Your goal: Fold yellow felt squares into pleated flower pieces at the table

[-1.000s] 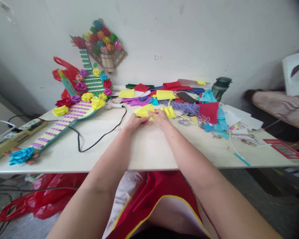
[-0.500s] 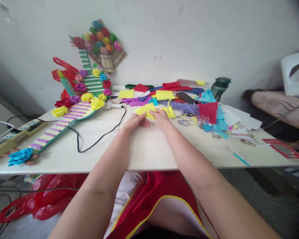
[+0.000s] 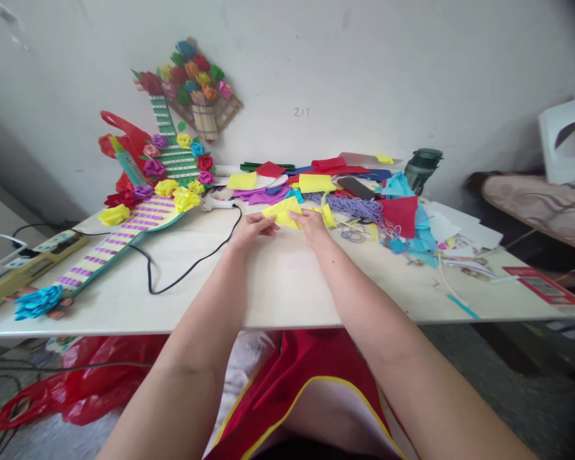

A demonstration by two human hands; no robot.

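Note:
A small piece of yellow crepe paper (image 3: 283, 211) is stretched between my two hands, just above the table (image 3: 292, 281). My left hand (image 3: 255, 230) pinches its left end between thumb and fingers. At the other end, my right hand (image 3: 311, 225) grips the paper with thumb and fingertips. Beyond my right hand lies a curled yellow strip (image 3: 328, 216), partly hidden by that hand. A tangle of purple yarn (image 3: 352, 207) rests to its right.
Behind my hands lie coloured sheets (image 3: 268, 191) and a phone (image 3: 357, 188). A glue gun (image 3: 218, 203) trails a black cord to the left. The flower-covered guitar shape (image 3: 138, 217) stands left; a dark bottle (image 3: 422, 170) and blue paper scraps (image 3: 424, 233) are right.
My left hand has shifted left from the middle of the yellow paper toward its left end. More of the paper shows between the hands; my right hand has barely moved.

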